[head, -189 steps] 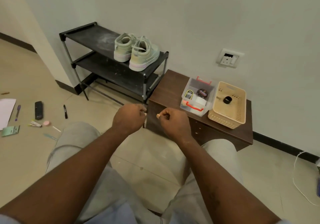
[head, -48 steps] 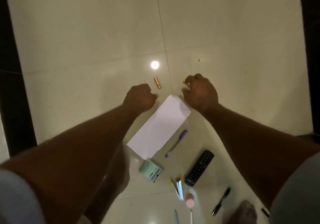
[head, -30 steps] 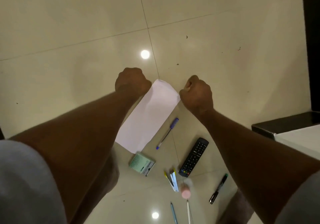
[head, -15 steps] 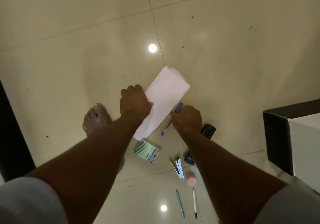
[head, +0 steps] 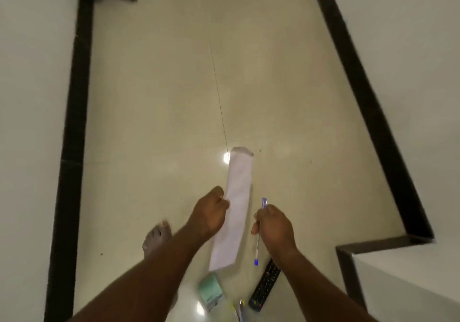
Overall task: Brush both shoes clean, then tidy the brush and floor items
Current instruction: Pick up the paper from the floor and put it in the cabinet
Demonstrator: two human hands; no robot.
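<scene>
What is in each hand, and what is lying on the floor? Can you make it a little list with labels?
Left hand: holds a white paper by its edge
Right hand: pinches a blue pen
On the floor: black remote, green box, a bare foot
Hard to tell: small blurred things at the bottom edge

A head-worn camera looks steeply down at the floor (head: 154, 92). The left hand (head: 211, 213) and right hand (head: 273, 224) sit near, low centre.
</scene>
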